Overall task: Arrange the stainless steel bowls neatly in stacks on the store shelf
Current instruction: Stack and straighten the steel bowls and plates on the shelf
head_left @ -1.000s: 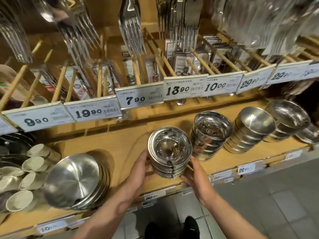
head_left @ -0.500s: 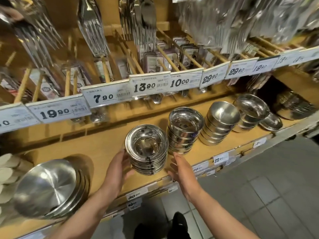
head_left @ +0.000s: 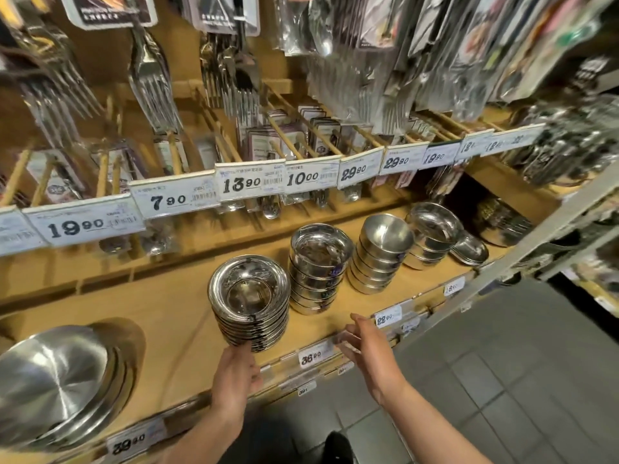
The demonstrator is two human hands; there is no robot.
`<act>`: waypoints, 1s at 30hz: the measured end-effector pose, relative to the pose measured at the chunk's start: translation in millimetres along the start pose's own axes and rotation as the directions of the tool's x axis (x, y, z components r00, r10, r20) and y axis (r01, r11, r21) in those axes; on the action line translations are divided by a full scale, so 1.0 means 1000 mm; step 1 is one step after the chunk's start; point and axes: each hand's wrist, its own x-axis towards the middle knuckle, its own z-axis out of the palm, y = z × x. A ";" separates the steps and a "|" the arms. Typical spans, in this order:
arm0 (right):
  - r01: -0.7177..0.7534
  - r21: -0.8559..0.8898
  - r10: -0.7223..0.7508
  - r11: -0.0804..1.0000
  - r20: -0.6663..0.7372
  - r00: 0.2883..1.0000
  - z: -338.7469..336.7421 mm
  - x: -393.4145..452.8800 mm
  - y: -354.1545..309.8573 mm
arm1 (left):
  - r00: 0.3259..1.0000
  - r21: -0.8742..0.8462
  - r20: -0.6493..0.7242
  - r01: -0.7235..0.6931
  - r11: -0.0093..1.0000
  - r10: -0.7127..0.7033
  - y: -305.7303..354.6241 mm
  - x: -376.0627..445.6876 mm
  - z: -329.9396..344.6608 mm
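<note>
Left hand [head_left: 234,371] apparently touching rimmed bowl stack [head_left: 249,301] at its base; right hand [head_left: 370,346] open, apart, near shelf [head_left: 160,316] edge.

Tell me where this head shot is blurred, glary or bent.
Head view: motion blur smears the right hand and the hanging packets at upper right; the nearest bowl stack stays fairly sharp, with bright reflections on its rims; the wide lens bows the row of price tags; the lower-left plates are soft.

left hand [head_left: 234,371] reaching forward, fingers hidden; right hand [head_left: 366,343] further right, open, fingers straight, holding nothing
</note>
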 end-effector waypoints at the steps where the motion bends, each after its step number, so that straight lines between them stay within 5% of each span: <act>1: 0.007 0.009 -0.007 1.000 -0.005 1.000 -0.004 0.002 -0.003 | 1.000 0.013 0.010 0.006 1.000 -0.006 -0.004 -0.004 0.008; 8: 0.007 0.000 -0.007 1.000 0.022 1.000 -0.050 0.020 -0.016 | 0.998 0.100 0.050 0.033 0.994 -0.038 -0.017 -0.014 0.073; 15: 0.007 -0.005 -0.007 1.000 -0.018 1.000 -0.171 0.086 -0.044 | 0.988 0.284 0.141 -0.098 0.954 0.060 -0.033 0.014 0.194; 22: 0.010 -0.112 -0.008 0.994 0.019 1.000 -0.280 0.173 -0.101 | 0.985 0.148 0.132 -0.127 0.981 0.108 -0.033 0.047 0.346; 30: -0.034 -0.170 0.055 0.985 0.117 0.992 -0.286 0.244 -0.123 | 0.996 0.110 0.015 -0.091 0.990 0.090 -0.018 0.040 0.387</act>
